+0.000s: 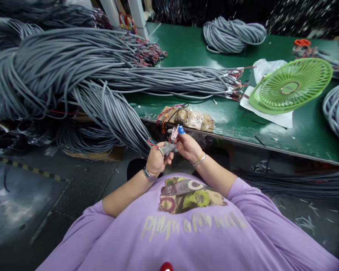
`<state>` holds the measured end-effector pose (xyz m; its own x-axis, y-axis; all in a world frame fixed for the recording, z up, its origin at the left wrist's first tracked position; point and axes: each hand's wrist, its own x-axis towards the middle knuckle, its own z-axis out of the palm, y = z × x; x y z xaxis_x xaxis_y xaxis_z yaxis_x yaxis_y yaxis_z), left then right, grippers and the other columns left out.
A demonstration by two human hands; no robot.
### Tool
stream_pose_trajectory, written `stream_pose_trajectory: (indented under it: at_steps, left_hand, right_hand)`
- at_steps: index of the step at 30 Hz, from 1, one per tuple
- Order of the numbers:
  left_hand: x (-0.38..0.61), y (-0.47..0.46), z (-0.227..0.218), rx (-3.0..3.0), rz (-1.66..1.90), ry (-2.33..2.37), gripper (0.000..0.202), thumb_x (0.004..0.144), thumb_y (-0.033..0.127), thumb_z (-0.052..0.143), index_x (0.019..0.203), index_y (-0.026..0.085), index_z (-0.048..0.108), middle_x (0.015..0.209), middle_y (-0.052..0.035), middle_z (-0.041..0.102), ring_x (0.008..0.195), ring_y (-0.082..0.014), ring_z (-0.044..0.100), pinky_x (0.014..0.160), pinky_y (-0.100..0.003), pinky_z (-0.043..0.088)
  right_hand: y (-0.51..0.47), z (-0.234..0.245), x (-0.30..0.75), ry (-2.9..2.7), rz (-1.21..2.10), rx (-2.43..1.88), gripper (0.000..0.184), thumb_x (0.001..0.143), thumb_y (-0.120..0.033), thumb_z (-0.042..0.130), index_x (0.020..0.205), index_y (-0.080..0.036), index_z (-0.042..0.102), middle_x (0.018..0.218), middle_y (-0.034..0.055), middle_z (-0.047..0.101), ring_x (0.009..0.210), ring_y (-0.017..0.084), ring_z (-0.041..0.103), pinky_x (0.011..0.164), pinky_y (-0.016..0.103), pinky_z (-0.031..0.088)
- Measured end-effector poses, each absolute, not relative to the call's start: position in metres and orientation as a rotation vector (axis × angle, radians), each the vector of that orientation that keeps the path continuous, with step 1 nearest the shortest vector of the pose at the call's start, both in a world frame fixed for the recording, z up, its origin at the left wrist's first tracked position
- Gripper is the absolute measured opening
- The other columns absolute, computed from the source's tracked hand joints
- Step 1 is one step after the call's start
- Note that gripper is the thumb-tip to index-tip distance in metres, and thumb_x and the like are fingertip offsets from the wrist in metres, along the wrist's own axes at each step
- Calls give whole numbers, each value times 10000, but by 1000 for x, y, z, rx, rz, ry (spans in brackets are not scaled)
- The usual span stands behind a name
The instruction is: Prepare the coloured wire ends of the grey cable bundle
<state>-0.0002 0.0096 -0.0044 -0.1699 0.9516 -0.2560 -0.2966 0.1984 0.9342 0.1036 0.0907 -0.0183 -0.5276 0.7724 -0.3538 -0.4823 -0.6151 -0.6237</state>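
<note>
My left hand point(156, 160), with a metal watch at its wrist, is closed in front of my chest around the end of a grey cable. Coloured wires point(151, 143) stick out beside its fingers, and a grey wrapped piece point(168, 148) lies at its thumb; whether that is tape or a finger cover I cannot tell. My right hand point(191, 147), wearing a bracelet and a blue cover on the thumb tip, pinches thin wires close to the left fingers. A small pale connector point(174, 134) shows by that thumb. The hanging grey cable bundle point(115, 113) runs down toward my left hand.
Thick grey cable bundles point(67, 56) lie across the green table point(175, 41). Near its edge sits a taped cardboard piece point(196, 119) with wires. A green fan point(290, 86) stands on white paper at right, with cable coils point(233, 34) behind. Orange-handled scissors point(302, 42) are farther back.
</note>
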Motion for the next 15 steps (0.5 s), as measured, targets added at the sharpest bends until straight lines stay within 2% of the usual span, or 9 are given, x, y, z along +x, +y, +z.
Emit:
stream_pose_trajectory:
  at_steps: [9, 15]
  left_hand:
    - [2, 7, -7, 769, 1295, 1267, 371, 714, 446, 712, 560, 158, 536, 442, 25, 540, 298, -49, 419, 306, -171, 247]
    - [2, 3, -5, 763, 1301, 1274, 352, 725, 445, 704, 585, 157, 557, 444, 30, 543, 293, -47, 418, 298, -165, 239]
  right_hand:
    - [88, -15, 103, -676, 2177, -793, 542, 727, -700, 658, 808, -164, 638, 609, -4, 595, 534, 117, 517, 524, 253, 423]
    - [86, -11, 110, -575, 2241, -785, 552, 785, -712, 583, 842, -167, 649, 666, 10, 617, 579, 117, 537, 576, 251, 458]
